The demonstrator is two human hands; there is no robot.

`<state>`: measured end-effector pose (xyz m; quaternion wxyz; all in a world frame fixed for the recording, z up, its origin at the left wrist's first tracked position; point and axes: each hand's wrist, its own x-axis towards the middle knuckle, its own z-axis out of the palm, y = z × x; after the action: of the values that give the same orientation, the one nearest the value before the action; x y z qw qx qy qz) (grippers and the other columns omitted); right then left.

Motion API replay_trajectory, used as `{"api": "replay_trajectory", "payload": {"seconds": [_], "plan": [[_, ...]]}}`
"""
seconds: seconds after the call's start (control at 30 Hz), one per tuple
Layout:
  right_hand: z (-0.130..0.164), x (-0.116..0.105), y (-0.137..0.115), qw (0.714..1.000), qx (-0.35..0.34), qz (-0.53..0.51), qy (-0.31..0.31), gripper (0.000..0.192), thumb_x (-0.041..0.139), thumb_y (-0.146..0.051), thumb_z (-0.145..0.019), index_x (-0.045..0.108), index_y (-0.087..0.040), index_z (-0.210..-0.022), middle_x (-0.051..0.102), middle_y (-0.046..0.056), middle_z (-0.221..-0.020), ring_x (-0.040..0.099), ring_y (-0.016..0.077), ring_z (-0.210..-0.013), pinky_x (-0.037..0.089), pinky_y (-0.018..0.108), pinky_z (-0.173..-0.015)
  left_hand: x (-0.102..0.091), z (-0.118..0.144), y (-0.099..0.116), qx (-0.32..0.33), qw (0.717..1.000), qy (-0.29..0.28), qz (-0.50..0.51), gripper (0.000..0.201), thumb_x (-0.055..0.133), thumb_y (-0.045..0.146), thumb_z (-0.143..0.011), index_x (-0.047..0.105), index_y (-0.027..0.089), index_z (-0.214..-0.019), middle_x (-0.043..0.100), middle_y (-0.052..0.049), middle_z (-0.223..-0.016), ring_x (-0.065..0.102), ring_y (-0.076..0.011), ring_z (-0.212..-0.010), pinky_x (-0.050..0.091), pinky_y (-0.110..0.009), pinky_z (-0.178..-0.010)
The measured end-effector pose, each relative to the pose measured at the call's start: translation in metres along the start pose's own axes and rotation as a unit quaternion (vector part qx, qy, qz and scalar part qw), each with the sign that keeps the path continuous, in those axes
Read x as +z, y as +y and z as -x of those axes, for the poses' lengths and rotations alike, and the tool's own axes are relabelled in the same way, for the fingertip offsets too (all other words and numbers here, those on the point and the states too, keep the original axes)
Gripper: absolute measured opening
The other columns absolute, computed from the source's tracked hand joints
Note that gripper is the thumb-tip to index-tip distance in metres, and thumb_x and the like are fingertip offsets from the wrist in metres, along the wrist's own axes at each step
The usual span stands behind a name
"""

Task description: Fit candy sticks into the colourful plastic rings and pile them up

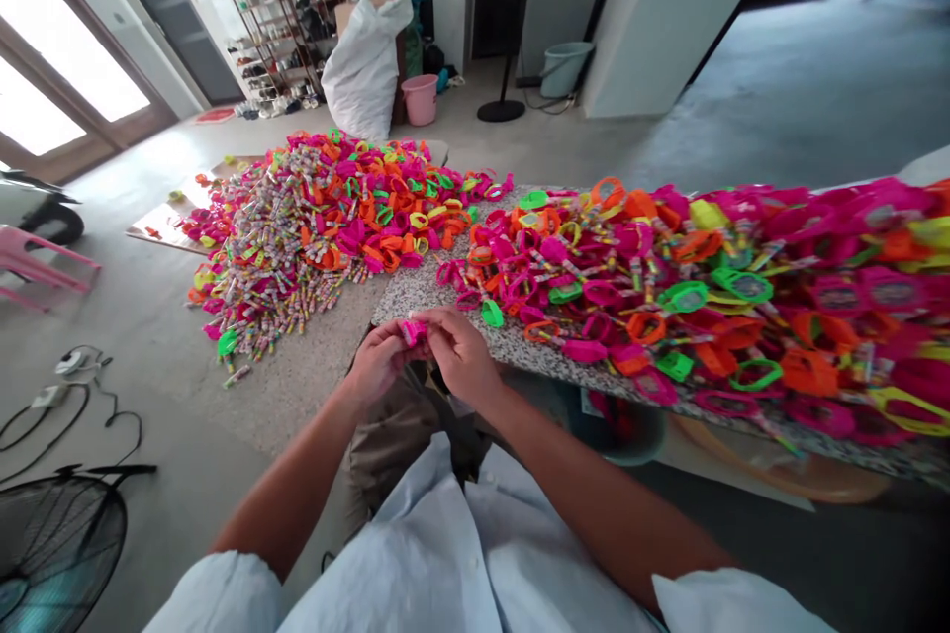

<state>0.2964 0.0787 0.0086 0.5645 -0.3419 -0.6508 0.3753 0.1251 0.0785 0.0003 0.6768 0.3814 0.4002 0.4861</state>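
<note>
Between my two hands is a small pink plastic toy watch, mostly covered by fingers. My left hand pinches it from the left, and my right hand closes on it from the right. Both hands are just over my lap, at the near edge of the speckled stone table. Ahead and to the left lies a heap of pink, orange and green toy watches mixed with candy-filled tubes. A second heap of bright toy watches spreads along the table to my right.
A floor fan and a cable with a socket are at the lower left. Under the table sits a tub. Farther back are a white sack, a pink bucket, a grey bucket and a shoe rack.
</note>
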Motion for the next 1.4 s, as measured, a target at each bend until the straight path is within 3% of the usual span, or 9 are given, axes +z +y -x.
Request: {"api": "replay_trajectory", "payload": {"seconds": [0.07,0.23,0.43,0.53,0.63,0.8,0.97,1.2,1.4], "plan": [[0.003,-0.003,-0.002,0.999,-0.026,0.012,0.014,0.026,0.051,-0.018,-0.102,0.074,-0.025,-0.112,0.071,0.006,-0.115,0.067,0.0198,-0.112,0.053,0.037,-0.099,0.004,0.002,0.002,-0.011,1.0,-0.006,0.002,0.025,0.078,0.027,-0.072,0.069,0.015,-0.093,0.069,-0.004,-0.086,0.067,-0.0156,-0.076,0.06,-0.031,-0.078],[0.006,-0.01,-0.004,0.999,-0.026,0.033,0.034,0.026,0.051,-0.017,-0.1,0.075,-0.024,-0.108,0.071,0.006,-0.111,0.067,0.0199,-0.11,0.053,0.037,-0.098,0.006,0.008,0.005,-0.044,0.997,-0.062,0.021,0.032,0.086,0.03,-0.075,0.069,0.014,-0.098,0.071,-0.006,-0.094,0.071,-0.0175,-0.086,0.062,-0.03,-0.081],[0.008,-0.008,-0.003,0.999,0.004,0.039,0.038,0.021,0.054,-0.022,-0.099,0.073,-0.023,-0.106,0.073,0.006,-0.11,0.068,0.0209,-0.107,0.054,0.037,-0.096,0.004,0.008,0.0,0.007,0.996,-0.068,-0.063,0.047,0.092,0.041,-0.08,0.063,0.018,-0.11,0.071,-0.004,-0.098,0.071,-0.0159,-0.086,0.061,-0.031,-0.084],[0.01,-0.005,-0.003,0.997,0.066,-0.001,0.041,0.02,0.057,-0.032,-0.101,0.072,-0.024,-0.112,0.073,0.006,-0.106,0.069,0.0201,-0.092,0.056,0.035,-0.084,0.006,0.012,0.002,0.012,0.996,-0.069,-0.048,0.047,0.087,0.05,-0.084,0.062,0.018,-0.109,0.072,-0.004,-0.091,0.072,-0.0171,-0.081,0.061,-0.032,-0.081],[0.009,-0.004,-0.007,0.988,0.132,-0.06,0.053,0.025,0.059,-0.041,-0.1,0.068,-0.023,-0.114,0.07,0.004,-0.088,0.065,0.018,-0.072,0.055,0.033,-0.069,0.008,0.016,0.005,0.021,0.999,-0.043,-0.02,0.05,0.083,0.058,-0.084,0.061,0.019,-0.107,0.073,-0.005,-0.089,0.073,-0.0195,-0.079,0.06,-0.033,-0.077],[0.007,-0.006,-0.016,0.982,0.152,-0.099,0.046,0.024,0.065,-0.045,-0.095,0.066,-0.023,-0.104,0.066,0.002,-0.079,0.062,0.0172,-0.066,0.054,0.031,-0.063,0.007,0.018,0.005,0.039,0.998,-0.039,-0.017,0.044,0.083,0.055,-0.084,0.063,0.017,-0.096,0.073,-0.007,-0.091,0.074,-0.0222,-0.084,0.059,-0.035,-0.079],[0.01,-0.007,-0.018,0.98,0.141,-0.142,0.021,0.023,0.07,-0.042,-0.093,0.062,-0.023,-0.102,0.067,0.003,-0.09,0.062,0.0153,-0.072,0.056,0.029,-0.066,0.009,0.021,0.007,0.091,0.992,-0.049,-0.077,0.039,0.084,0.05,-0.084,0.068,0.017,-0.097,0.068,-0.01,-0.132,0.071,-0.0221,-0.097,0.061,-0.038,-0.085],[0.012,-0.012,-0.025,0.986,0.116,-0.121,-0.025,0.019,0.067,-0.037,-0.096,0.069,-0.021,-0.106,0.071,0.004,-0.095,0.066,0.0162,-0.082,0.056,0.029,-0.073,0.011,0.024,0.01,0.175,0.967,-0.045,-0.177,0.037,0.074,0.052,-0.095,0.065,0.016,-0.098,0.068,-0.013,-0.128,0.068,-0.0221,-0.103,0.057,-0.033,-0.088],[0.014,-0.015,-0.023,0.986,0.133,-0.101,-0.025,0.021,0.071,-0.038,-0.095,0.072,-0.018,-0.103,0.071,0.003,-0.088,0.066,0.0145,-0.076,0.054,0.026,-0.07,-0.002,0.022,0.001,0.278,0.899,-0.053,-0.334,0.023,0.062,0.035,-0.106,0.051,0.02,-0.119,0.064,-0.012,-0.134,0.064,-0.0189,-0.117,0.051,-0.034,-0.102]]}}
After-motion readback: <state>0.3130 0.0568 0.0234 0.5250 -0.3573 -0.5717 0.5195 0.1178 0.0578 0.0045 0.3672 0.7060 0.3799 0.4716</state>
